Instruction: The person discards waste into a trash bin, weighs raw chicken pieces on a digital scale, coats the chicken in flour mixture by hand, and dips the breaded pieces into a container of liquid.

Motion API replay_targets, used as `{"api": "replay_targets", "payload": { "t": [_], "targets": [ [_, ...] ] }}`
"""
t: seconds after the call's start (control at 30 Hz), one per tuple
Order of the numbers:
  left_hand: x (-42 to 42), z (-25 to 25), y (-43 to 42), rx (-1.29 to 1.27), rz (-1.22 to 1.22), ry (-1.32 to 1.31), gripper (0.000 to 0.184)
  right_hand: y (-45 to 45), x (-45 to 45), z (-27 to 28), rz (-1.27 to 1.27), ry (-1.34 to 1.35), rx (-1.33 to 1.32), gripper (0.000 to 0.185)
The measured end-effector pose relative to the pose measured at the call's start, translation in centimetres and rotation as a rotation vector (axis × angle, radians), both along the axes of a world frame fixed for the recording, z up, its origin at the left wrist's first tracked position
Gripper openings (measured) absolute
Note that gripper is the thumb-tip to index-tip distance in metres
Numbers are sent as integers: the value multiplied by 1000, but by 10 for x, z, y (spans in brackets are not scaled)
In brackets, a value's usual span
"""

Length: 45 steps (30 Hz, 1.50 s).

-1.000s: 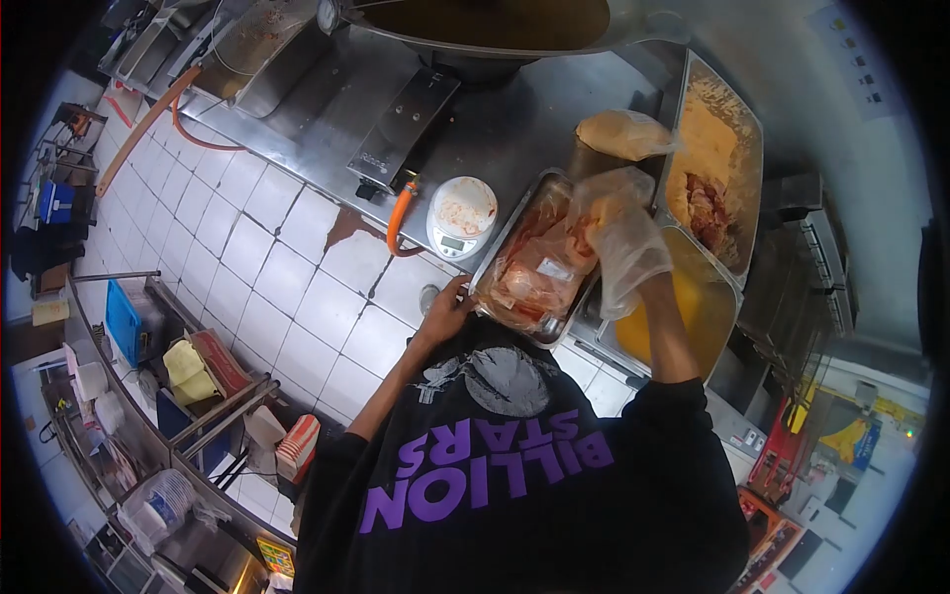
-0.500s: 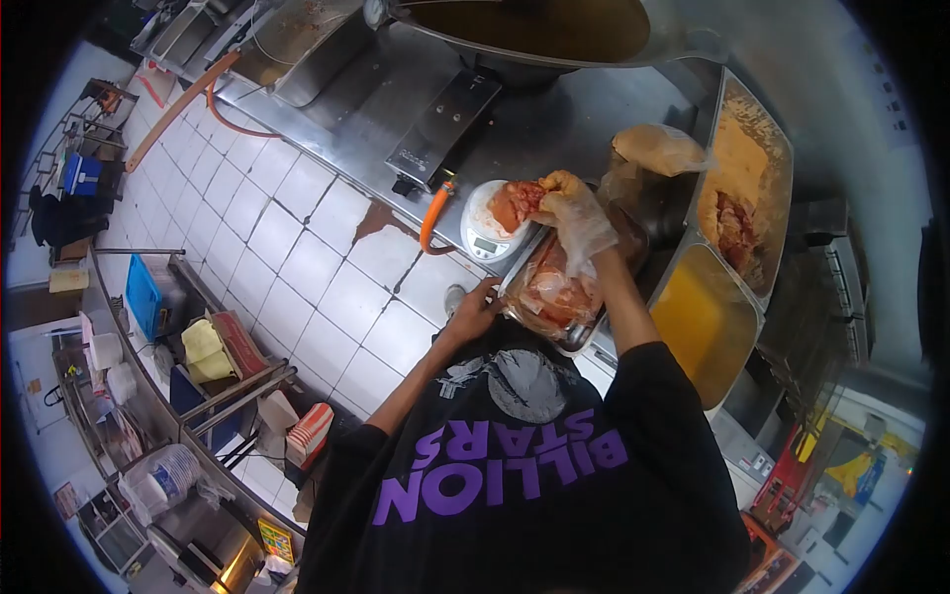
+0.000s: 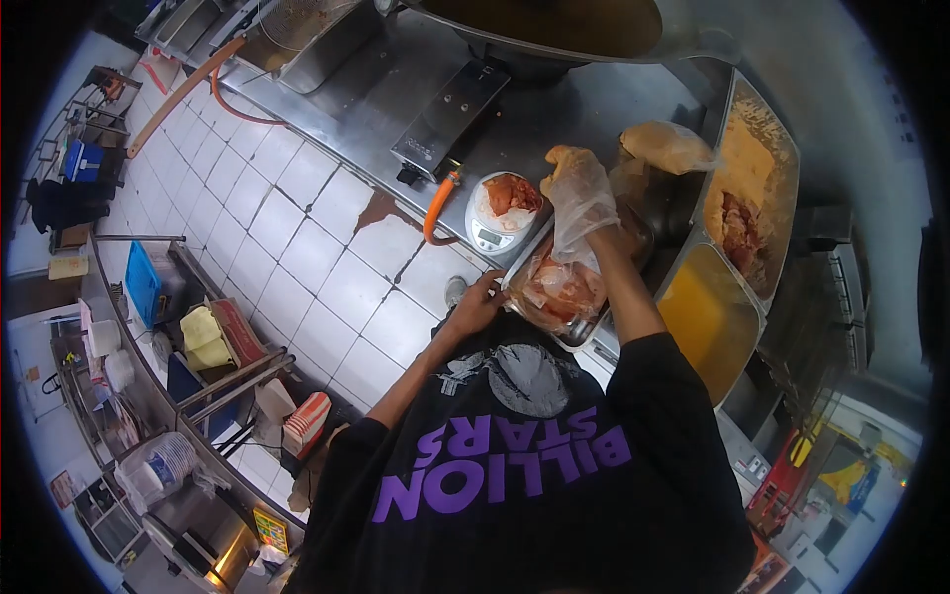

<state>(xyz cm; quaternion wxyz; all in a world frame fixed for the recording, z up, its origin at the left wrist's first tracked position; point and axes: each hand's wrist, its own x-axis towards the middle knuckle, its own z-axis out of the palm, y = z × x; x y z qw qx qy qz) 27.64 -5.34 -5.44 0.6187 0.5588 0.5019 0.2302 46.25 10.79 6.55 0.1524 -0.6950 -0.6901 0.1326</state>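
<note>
Raw meat [image 3: 512,195] lies on the white round scale [image 3: 492,238]. Just to its right, my right hand [image 3: 577,183], inside a clear plastic bag, is raised above the tray, apart from the meat; the bag and coating blur its fingers, so their pose is unclear. My left hand [image 3: 481,300] is bare and closed on the near left corner of the metal tray [image 3: 575,343]. Inside the tray, more raw meat [image 3: 560,286] sits in clear plastic, partly hidden by my right forearm.
At the right stand a pan of breading [image 3: 744,163] with meat in it and a container of yellow liquid [image 3: 705,319]. A tied bag [image 3: 671,147] lies behind. A large pan [image 3: 554,28], a burner [image 3: 450,117] and an orange hose [image 3: 436,210] are farther back.
My right hand took meat from the tray to the scale, let it go there and moved back a little to the right. My left hand stays at the tray's corner.
</note>
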Motion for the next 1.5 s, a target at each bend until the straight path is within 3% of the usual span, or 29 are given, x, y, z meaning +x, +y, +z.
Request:
{"api": "replay_targets", "payload": {
  "t": [0.17, 0.27, 0.37, 0.43, 0.47, 0.5, 0.57, 0.63, 0.67, 0.73, 0.83, 0.9, 0.93, 1.0, 1.07, 1.17, 1.3, 1.5],
  "targets": [
    [-1, -3, 0, -1, -8, -29, 39, 3, -22, -15, 270, 12, 31, 26],
    [-2, -9, -1, -8, -23, -17, 39, -6, -36, -48, 466, -1, -168, 32],
    [-3, -12, -1, -41, -27, -54, 40, -17, -50, -47, 131, -54, -241, 35],
    [-3, -12, -3, -93, -42, -105, 41, -17, -41, -94, 279, 66, 104, 23],
    [-4, -12, -2, -98, -33, -110, 41, -13, -28, -106, 279, 127, 65, 20],
    [-4, -11, 0, -106, -14, -114, 41, -12, -17, -99, 276, 188, 27, 19],
    [-4, -7, 2, -97, -39, -110, 40, -22, 5, -23, 126, 436, -129, 23],
    [-3, -4, 3, -97, -40, -78, 40, -36, 47, 42, -31, 550, -81, 23],
    [-3, -7, 2, -102, -31, -80, 40, -48, 68, 73, -78, 388, 113, 30],
    [-5, -16, 1, -93, -25, -61, 41, -54, 125, 91, -264, 373, 272, 28],
    [-5, -21, -2, -76, -10, -53, 40, -49, 219, 75, -493, 570, 454, 26],
    [-6, -32, -1, 0, -48, -43, 40, -63, 191, 120, -669, -27, 339, 24],
    [-6, -30, 0, 0, -42, -39, 40, -66, 192, 113, -644, -203, 338, 25],
    [-4, -25, 0, 2, -35, -73, 40, -67, 176, 93, -431, -190, 290, 25],
    [-3, -15, 3, -51, -29, -74, 40, -63, 153, 58, -199, -96, 62, 25],
    [-4, -15, 3, -78, -30, -93, 40, -52, 142, -24, 72, -192, -316, 26],
    [-2, -8, 2, -96, -20, -52, 40, -51, 154, -99, 200, -288, -522, 26],
    [0, -8, 0, -131, 18, -67, 40, -57, 165, -127, 260, -331, -595, 27]
  ]
}}
